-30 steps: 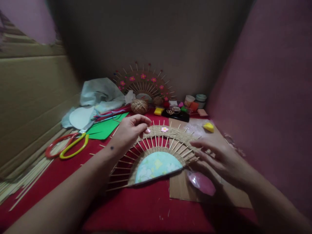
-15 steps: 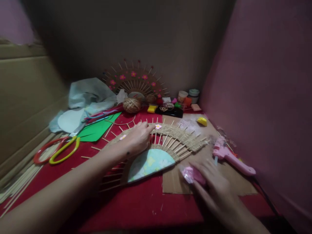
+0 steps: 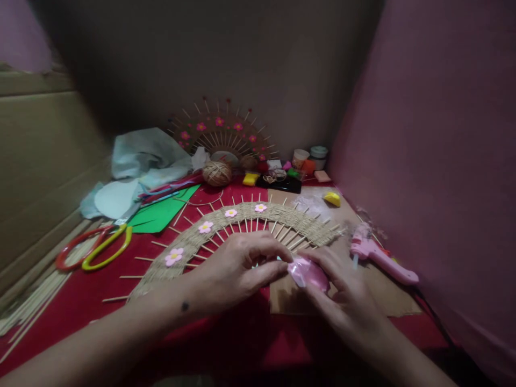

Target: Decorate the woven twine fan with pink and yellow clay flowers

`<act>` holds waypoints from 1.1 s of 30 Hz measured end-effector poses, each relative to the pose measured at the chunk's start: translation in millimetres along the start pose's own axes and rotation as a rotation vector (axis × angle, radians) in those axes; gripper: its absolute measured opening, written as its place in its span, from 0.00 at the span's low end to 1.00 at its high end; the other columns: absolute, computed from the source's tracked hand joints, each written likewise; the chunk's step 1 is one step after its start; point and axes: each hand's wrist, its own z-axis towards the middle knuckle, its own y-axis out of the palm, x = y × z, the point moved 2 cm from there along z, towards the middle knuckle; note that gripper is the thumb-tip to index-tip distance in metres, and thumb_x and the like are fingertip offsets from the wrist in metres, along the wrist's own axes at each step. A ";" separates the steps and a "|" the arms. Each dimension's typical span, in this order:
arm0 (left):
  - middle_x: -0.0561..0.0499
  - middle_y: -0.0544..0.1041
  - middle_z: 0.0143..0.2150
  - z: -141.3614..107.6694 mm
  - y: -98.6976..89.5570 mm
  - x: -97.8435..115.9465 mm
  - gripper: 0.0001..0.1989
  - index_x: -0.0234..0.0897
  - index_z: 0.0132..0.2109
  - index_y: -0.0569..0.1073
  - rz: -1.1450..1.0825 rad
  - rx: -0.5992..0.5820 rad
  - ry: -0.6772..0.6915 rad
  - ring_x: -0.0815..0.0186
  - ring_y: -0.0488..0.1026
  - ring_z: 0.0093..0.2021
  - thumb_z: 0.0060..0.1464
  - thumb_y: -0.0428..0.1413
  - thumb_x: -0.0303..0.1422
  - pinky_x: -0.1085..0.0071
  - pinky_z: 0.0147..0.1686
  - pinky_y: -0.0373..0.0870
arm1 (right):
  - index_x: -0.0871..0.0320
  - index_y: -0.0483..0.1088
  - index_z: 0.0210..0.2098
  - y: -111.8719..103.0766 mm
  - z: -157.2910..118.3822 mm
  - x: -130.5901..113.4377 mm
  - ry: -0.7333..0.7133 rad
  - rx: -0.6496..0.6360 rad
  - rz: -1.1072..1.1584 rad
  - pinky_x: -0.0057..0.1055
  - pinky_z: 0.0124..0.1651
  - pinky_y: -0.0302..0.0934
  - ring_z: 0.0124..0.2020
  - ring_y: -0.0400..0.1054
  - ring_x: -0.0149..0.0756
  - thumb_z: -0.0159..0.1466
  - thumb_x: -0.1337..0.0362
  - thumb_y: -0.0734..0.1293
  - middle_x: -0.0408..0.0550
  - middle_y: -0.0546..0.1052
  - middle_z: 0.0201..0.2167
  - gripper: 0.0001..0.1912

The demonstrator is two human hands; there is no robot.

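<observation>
A pink lump in clear plastic wrap (image 3: 310, 274), perhaps modelling clay, is gripped by my right hand (image 3: 342, 290). The thumb and fingertips of my left hand (image 3: 250, 263) pinch the loose end of that wrap. Beneath and behind both hands lies a half-round woven fan (image 3: 237, 215) with thin sticks fanning out past its rim. Several pink flowers with yellow centres, one a pink flower (image 3: 260, 208) near the top, sit along the left half of its woven band. My left hand hides most of the fan's pale blue base.
Scissors (image 3: 107, 247) and green paper (image 3: 161, 212) lie left. A pink glue gun (image 3: 382, 258) rests on cardboard (image 3: 363, 295) at right. Behind are a twine ball (image 3: 217, 173), a yellow piece (image 3: 332, 199), cups and a second decorated fan (image 3: 221, 129) against the wall.
My left hand has left the top flower on the fan and come down right to the plastic wrap. My right hand has moved slightly left and up with the pink lump.
</observation>
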 end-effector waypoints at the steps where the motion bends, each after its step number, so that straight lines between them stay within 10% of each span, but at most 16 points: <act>1: 0.50 0.77 0.34 -0.3 1.6 -1.3 0.07 0.38 0.37 0.77 0.006 0.003 0.009 0.65 0.72 0.35 0.55 0.53 0.29 0.71 0.37 0.67 | 0.57 0.65 0.48 1.6 0.3 -0.7 -0.012 0.003 -0.007 0.36 0.42 0.66 0.42 0.68 0.38 0.63 0.69 0.62 0.51 0.72 0.40 0.13; 13: 0.50 0.77 0.39 -9.4 5.0 -16.4 0.07 0.38 0.39 0.75 -0.280 0.033 -0.067 0.65 0.72 0.40 0.56 0.54 0.32 0.70 0.41 0.68 | 0.60 0.63 0.52 9.3 7.1 -8.6 -0.076 -0.005 -0.119 0.38 0.43 0.69 0.40 0.68 0.39 0.63 0.71 0.61 0.53 0.70 0.40 0.17; 26: 0.56 0.69 0.24 2.1 21.2 -43.1 0.10 0.36 0.35 0.64 -0.677 0.094 -0.355 0.73 0.64 0.20 0.48 0.58 0.31 0.74 0.22 0.59 | 0.61 0.50 0.64 24.2 4.5 -3.8 -0.330 0.078 -0.511 0.44 0.43 0.66 0.43 0.65 0.46 0.62 0.76 0.60 0.59 0.69 0.42 0.31; 33: 0.55 0.69 0.29 0.6 24.5 -41.2 0.11 0.35 0.39 0.64 -0.748 0.098 -0.325 0.73 0.67 0.27 0.50 0.58 0.31 0.75 0.26 0.61 | 0.58 0.51 0.63 22.1 13.1 -0.2 -0.109 -0.116 -0.183 0.42 0.44 0.65 0.45 0.65 0.43 0.61 0.73 0.62 0.56 0.67 0.45 0.32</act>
